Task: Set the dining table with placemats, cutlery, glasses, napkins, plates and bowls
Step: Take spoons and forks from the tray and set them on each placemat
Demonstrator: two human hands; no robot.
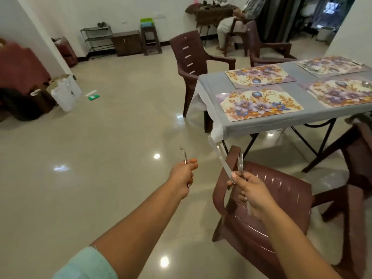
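So from where I'm watching, the biggest thing is the grey-clothed folding dining table (267, 125) off to the right, with 4 floral rectangular placemats (259, 104) already laid flat on it and, as far as I can see, nothing else yet. A brown slatted plastic chair (281, 190) sits between me and the table edge.

Looks like we're on the cutlery step. The left hand (182, 179) is curled around what I think is a thin metal spoon (183, 154), it's edge-on so hard to call. The right hand (254, 193) is pinching a long steel table knife (218, 156) and a steel fork (240, 165) together by the handles. All 3 pieces are in the air, well short of the table.

Next move, I'd guess: get round that chair and lay them beside the nearest mat.
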